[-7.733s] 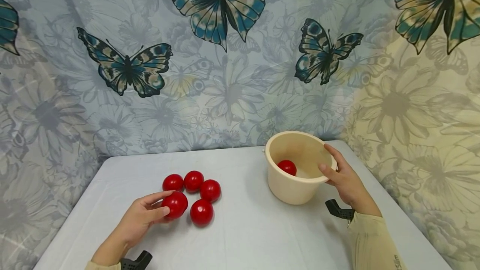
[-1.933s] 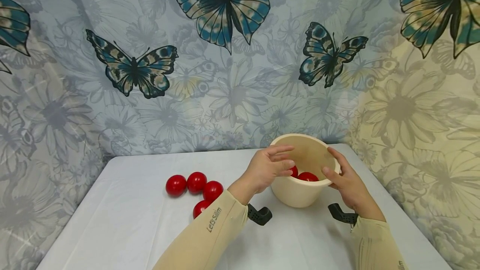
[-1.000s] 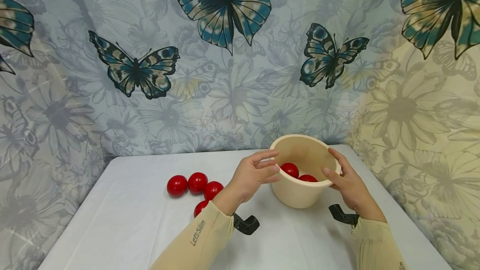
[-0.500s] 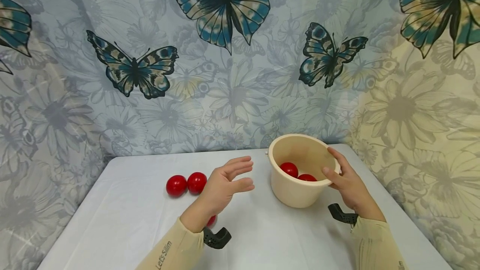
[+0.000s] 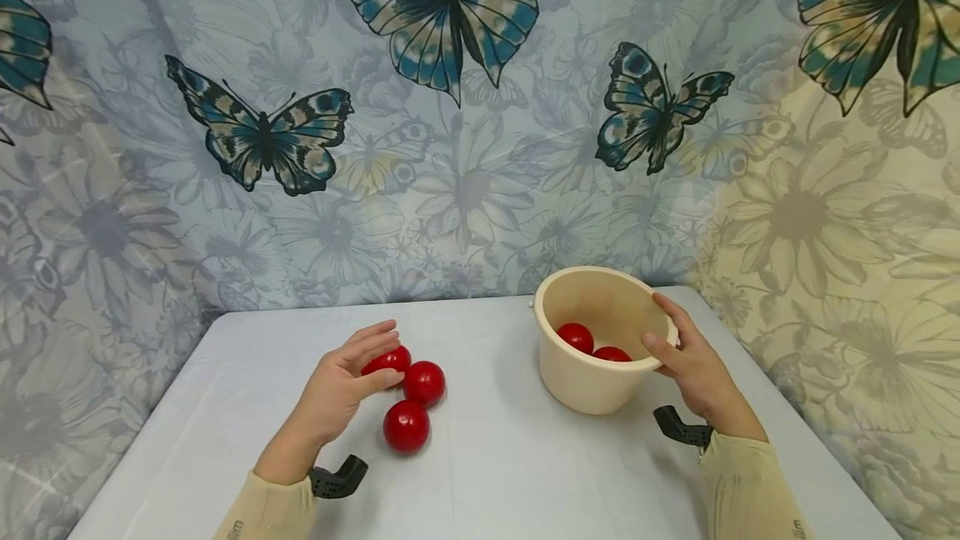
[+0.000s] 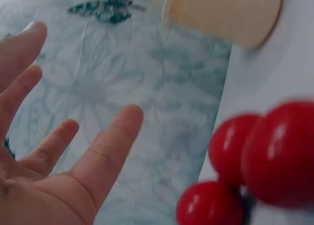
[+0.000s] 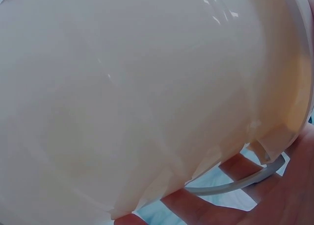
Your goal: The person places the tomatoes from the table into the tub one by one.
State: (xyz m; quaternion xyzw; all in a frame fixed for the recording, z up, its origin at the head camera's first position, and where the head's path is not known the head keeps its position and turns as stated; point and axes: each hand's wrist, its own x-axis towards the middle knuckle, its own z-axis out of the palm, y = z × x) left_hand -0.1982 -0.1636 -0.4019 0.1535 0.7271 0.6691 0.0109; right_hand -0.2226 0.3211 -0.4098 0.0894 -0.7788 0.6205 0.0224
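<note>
My left hand (image 5: 337,386) hovers over the left part of the table with fingers extended and nothing in its grasp. Just right of it sit a red ball (image 5: 424,382) and a nearer red ball (image 5: 407,426); another red ball (image 5: 392,359) is partly covered by the fingers. The left wrist view shows that hand (image 6: 93,161) with spread fingers, beside shiny red balls (image 6: 284,156). My right hand (image 5: 693,369) grips the rim of a cream bucket (image 5: 592,382), thumb inside. Inside the bucket lie a red ball (image 5: 575,337) and a lower one (image 5: 612,354).
A white cloth covers the table (image 5: 495,473). Behind it hangs a butterfly-patterned fabric (image 5: 465,190). In the right wrist view, the bucket's wall (image 7: 122,102) fills most of the frame, with a grey handle (image 7: 240,183) beneath.
Earlier my left hand held a red ball by the others; now a second ball is in the bucket. That hand has moved back left from the bucket to the balls. My right hand stays on the rim.
</note>
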